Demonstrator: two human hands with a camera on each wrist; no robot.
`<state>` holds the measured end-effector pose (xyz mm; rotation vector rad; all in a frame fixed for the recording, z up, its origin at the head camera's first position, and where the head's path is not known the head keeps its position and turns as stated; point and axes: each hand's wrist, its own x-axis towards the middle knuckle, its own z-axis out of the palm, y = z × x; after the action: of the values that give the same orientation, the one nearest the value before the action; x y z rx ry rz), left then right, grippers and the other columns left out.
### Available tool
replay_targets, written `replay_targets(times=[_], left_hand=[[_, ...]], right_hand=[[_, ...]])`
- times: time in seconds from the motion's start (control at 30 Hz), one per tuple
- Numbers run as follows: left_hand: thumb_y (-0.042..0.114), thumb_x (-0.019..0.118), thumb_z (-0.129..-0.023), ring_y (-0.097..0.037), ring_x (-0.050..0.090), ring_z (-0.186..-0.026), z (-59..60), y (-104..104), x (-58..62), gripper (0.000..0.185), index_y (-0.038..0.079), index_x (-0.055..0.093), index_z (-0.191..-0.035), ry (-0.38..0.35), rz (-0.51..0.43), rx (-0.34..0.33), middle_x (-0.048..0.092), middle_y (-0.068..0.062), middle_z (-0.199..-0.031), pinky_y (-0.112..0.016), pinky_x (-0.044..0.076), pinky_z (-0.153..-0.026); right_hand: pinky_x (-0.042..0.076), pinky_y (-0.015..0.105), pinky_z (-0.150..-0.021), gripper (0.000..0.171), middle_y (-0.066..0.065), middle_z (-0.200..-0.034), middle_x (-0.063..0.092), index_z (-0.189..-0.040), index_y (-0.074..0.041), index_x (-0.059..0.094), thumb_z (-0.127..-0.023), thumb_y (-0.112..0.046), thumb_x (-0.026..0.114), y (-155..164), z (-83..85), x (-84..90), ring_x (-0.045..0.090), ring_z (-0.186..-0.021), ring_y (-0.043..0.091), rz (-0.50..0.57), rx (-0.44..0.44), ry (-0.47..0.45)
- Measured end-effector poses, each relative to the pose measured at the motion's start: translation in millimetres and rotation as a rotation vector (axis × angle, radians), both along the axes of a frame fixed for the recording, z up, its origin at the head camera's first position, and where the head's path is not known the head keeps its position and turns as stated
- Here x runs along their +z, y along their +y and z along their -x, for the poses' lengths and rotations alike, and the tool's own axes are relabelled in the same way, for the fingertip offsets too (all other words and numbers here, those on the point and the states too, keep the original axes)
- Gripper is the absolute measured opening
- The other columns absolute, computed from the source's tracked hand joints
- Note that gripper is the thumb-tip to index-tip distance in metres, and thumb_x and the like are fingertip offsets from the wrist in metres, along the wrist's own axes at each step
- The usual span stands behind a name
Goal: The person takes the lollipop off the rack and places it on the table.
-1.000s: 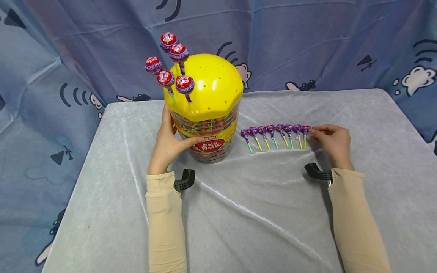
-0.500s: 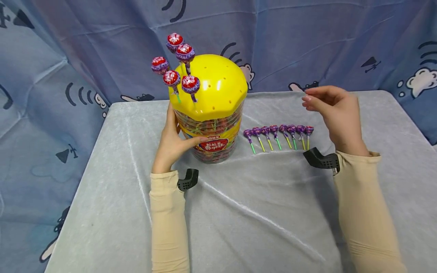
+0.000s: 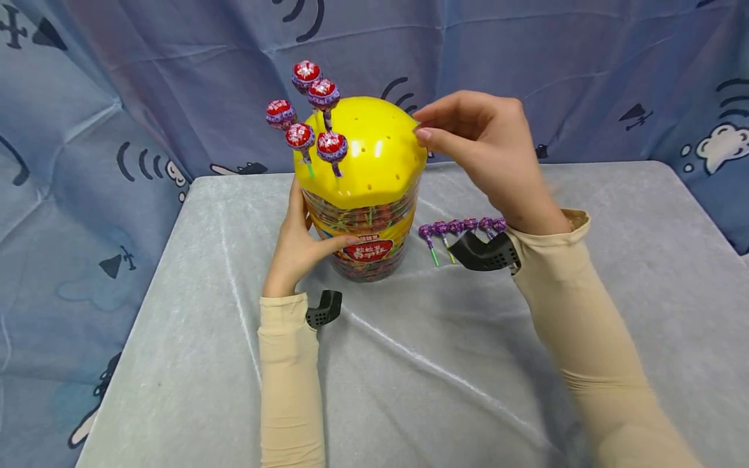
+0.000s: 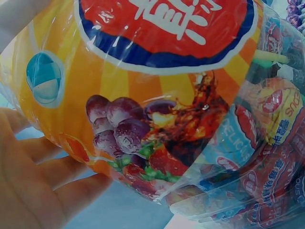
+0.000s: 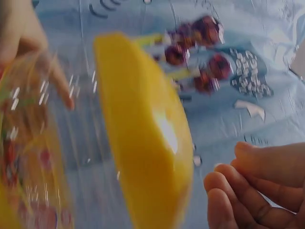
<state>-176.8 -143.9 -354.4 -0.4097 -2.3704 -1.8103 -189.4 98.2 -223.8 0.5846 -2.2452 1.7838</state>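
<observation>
A clear plastic jar (image 3: 359, 260) full of wrapped candy stands upright, capped by a yellow lid (image 3: 374, 162) with small holes. My left hand (image 3: 295, 247) grips the jar's left side, thumb across the front label; in the left wrist view its fingers (image 4: 71, 176) lie against the label. Several lollipops (image 3: 332, 147) in red and purple wrappers stick up from the lid's left part. My right hand (image 3: 486, 143) is at the lid's right edge, fingers bent toward the thumb. The right wrist view shows nothing in that hand (image 5: 257, 186), a little apart from the lid.
On the grey cloth-covered table (image 3: 409, 364), a row of lollipops (image 3: 456, 227) lies right of the jar, its right end hidden behind my right wrist. A blue patterned curtain (image 3: 556, 58) hangs behind the table.
My right hand has risen from the right end of the lollipop row and moved left to the lid. The left hand keeps its hold on the jar.
</observation>
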Motion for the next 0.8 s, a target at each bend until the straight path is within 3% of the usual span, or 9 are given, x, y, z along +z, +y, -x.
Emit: replay_targets(times=[0.3, 0.53, 0.8], left_hand=[[0.013, 0.083, -0.072, -0.014, 0.031, -0.133, -0.7, -2, -1.4, 0.114, 0.036, 0.005, -0.151, -0.011, -0.013, -0.006, 0.024, 0.008, -0.152, -0.045, 0.025, -0.111], [0.013, 0.083, -0.072, -0.014, 0.031, -0.133, 0.7, -1, -0.9, 0.112, 0.036, 0.007, -0.151, -0.001, -0.013, -0.010, 0.024, 0.008, -0.152, -0.046, 0.026, -0.111], [0.013, 0.083, -0.073, -0.013, 0.031, -0.133, 1.0, 0, 0.7, 0.112, 0.035, 0.006, -0.151, 0.005, -0.012, -0.013, 0.023, 0.009, -0.152, -0.046, 0.025, -0.111]], right_hand=[[0.054, 0.027, -0.081, 0.017, 0.015, -0.097, 0.068, -0.099, 0.005, 0.069, -0.083, -0.001, 0.071, -55, 5.7, 8.5, 0.066, -0.085, 0.017, -0.065, 0.093, 0.064], [0.054, 0.025, -0.078, 0.010, 0.012, -0.087, 0.069, -0.093, 0.006, 0.069, -0.084, 0.002, 0.068, -69, 11.6, 9.1, 0.066, -0.078, 0.013, -0.134, 0.131, 0.197], [0.054, 0.024, -0.078, 0.009, 0.012, -0.088, 0.069, -0.090, 0.005, 0.069, -0.084, -0.002, 0.070, -71, 16.8, 16.2, 0.065, -0.079, 0.015, -0.199, 0.116, 0.130]])
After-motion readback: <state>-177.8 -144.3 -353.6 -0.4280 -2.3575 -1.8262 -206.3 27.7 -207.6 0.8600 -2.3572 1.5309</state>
